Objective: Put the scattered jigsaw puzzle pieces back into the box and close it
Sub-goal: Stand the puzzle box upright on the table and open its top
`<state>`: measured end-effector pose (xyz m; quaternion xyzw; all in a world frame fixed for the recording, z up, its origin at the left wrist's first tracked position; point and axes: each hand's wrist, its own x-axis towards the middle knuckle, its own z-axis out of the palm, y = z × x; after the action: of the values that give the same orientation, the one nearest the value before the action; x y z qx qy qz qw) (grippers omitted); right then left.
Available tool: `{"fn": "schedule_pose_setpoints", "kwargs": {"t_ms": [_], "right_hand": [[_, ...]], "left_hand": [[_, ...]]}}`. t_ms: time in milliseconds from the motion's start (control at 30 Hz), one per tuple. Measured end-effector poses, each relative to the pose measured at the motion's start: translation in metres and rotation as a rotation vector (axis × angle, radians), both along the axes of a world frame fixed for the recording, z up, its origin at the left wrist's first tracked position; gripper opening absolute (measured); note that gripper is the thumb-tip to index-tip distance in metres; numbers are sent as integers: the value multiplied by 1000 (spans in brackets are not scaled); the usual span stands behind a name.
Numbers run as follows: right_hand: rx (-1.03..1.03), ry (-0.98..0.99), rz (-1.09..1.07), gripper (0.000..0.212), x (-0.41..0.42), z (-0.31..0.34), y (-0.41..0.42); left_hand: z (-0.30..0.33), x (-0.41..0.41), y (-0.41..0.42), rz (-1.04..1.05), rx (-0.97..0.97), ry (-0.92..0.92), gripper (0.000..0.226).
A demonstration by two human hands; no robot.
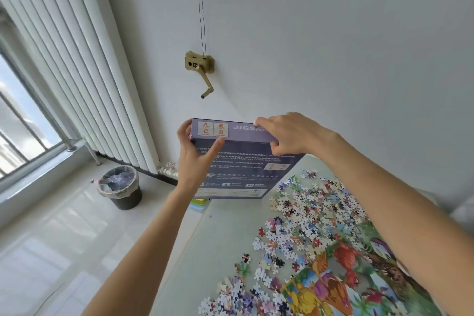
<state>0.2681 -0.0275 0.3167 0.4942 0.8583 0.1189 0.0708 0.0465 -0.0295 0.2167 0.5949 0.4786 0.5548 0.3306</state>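
A purple jigsaw box is held up on edge above the far end of the table, its printed back facing me. My left hand grips its left side, thumb across the back. My right hand grips its top edge with curled fingers. Several loose puzzle pieces lie scattered over the table. A colourful picture sheet with birds lies under the near pieces.
The pale table runs from near right to far centre. A lined waste bin stands on the floor to the left by a white radiator. A brass crank hangs on the wall. Something green and blue peeks out below the box.
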Motion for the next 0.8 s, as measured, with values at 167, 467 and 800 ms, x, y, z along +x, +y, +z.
{"fn": "schedule_pose_setpoints", "kwargs": {"t_ms": [167, 467, 800], "right_hand": [[-9, 45, 9, 53, 6, 5, 7], [-50, 124, 31, 52, 7, 11, 18], [-219, 391, -11, 40, 15, 1, 27]], "left_hand": [[3, 0, 6, -10, -14, -37, 70], [2, -7, 9, -19, -60, -65, 74], [1, -12, 8, -42, -59, -47, 70]]}}
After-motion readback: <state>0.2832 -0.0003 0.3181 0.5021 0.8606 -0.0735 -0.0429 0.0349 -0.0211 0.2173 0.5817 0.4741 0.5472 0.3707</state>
